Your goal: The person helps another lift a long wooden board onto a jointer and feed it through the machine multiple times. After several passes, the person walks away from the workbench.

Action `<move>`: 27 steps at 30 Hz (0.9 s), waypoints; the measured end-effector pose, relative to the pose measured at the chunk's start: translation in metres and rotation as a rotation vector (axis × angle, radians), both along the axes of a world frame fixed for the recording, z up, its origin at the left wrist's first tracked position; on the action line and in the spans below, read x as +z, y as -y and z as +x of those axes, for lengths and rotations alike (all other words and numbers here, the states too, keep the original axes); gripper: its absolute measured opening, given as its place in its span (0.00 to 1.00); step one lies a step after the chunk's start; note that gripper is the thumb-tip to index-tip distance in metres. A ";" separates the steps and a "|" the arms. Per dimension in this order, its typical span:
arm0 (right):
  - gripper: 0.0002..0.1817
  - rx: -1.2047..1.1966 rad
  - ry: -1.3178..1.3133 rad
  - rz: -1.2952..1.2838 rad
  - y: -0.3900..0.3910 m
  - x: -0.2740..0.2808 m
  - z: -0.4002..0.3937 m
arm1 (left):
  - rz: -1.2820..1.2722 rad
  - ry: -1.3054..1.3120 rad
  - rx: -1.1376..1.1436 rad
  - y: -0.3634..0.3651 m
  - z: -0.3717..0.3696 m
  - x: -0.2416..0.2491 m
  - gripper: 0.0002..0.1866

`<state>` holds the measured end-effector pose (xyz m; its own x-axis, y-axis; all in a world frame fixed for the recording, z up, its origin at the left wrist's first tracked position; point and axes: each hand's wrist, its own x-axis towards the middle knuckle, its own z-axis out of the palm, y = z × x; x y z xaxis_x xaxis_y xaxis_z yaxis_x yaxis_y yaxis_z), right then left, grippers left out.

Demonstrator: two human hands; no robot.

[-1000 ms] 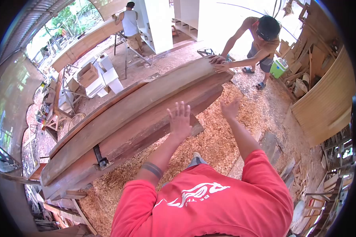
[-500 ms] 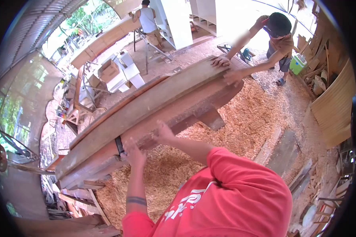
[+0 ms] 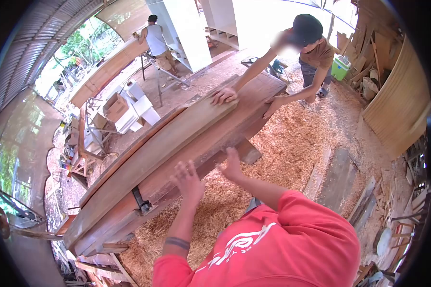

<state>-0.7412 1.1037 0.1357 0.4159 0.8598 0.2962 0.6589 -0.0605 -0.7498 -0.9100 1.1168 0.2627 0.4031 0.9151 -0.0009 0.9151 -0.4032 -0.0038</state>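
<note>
My left hand (image 3: 187,182) is raised over the near edge of a thick reddish-brown wooden slab (image 3: 187,158), fingers spread and blurred. To its right, my right hand (image 3: 232,165) is open beside the same edge, close to a wooden block (image 3: 248,151) jutting out underneath. Neither hand holds anything. A long curved plank (image 3: 153,148) lies lengthwise on top of the slab. Left of my hands, a black clamp (image 3: 140,200) grips the slab's near side. Across from me, a co-worker's hand (image 3: 223,96) presses on the plank's right end, and their other hand (image 3: 274,105) touches the slab's edge.
Wood shavings (image 3: 297,129) cover the floor under and right of the slab. Loose boards (image 3: 337,179) lie at the right. Cardboard and white boxes (image 3: 124,107) are piled behind. Another person (image 3: 156,40) works at the back near a white cabinet (image 3: 187,33). A green cooler (image 3: 340,68) stands at far right.
My hands have left the clamp area and moved right, fingers spread. The curved plank has shifted left along the slab, baring the slab's right end. The co-worker leans further in. The view has shifted slightly.
</note>
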 end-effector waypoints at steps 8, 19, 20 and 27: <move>0.44 -0.417 -0.079 -0.147 0.024 0.031 0.116 | -0.050 0.096 -0.200 -0.012 0.098 -0.013 0.45; 0.46 0.084 -0.128 -0.197 -0.022 0.025 -0.060 | -0.005 -0.042 0.249 -0.001 -0.065 -0.030 0.45; 0.46 0.140 -0.133 -0.203 -0.024 0.028 -0.083 | 0.008 -0.074 0.305 0.005 -0.088 -0.032 0.46; 0.45 0.458 -0.167 -0.181 -0.039 0.052 -0.230 | -0.005 -0.100 0.660 0.057 -0.223 -0.019 0.48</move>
